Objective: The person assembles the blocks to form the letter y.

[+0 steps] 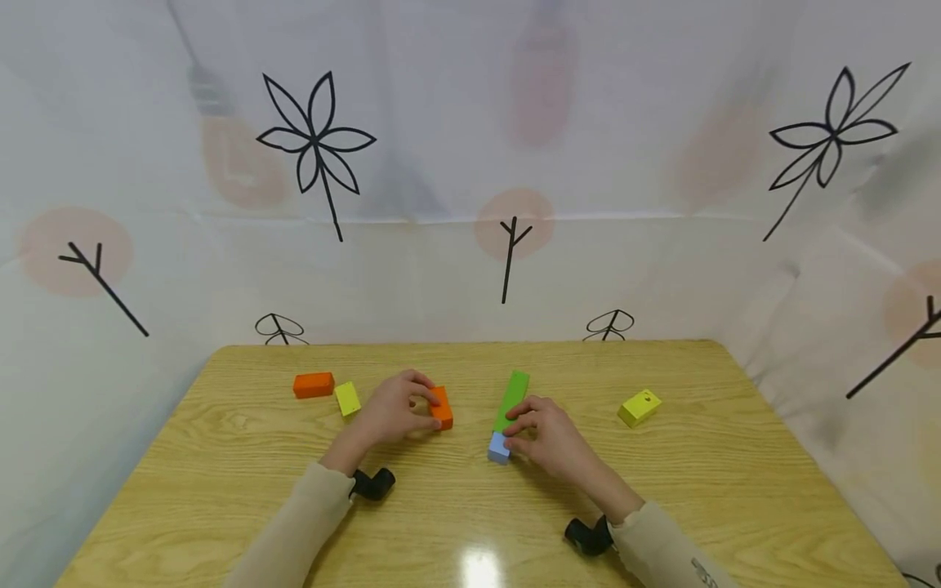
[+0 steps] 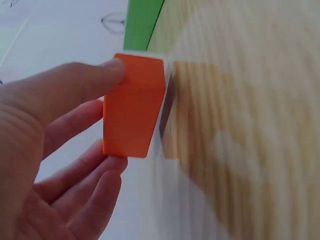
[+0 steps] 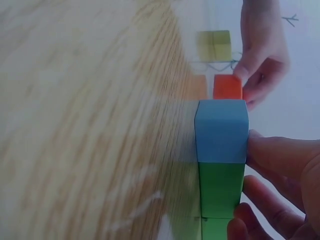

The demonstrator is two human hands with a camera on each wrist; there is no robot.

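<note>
Head view, left to right: spare orange block (image 1: 313, 385) and small yellow block (image 1: 348, 398) lie just outboard of the left hand (image 1: 390, 412). That hand pinches an orange brick (image 1: 442, 407) between thumb and fingers, likely to steer it. Bare table (image 1: 220, 457) lies between the hands. Right hand (image 1: 547, 437) curls against a blue cube (image 1: 499, 447) butted to the green bar (image 1: 511, 399), seemingly keeping them aligned. Beyond it, a yellow block (image 1: 639, 407), apart; edges are distant.
</note>
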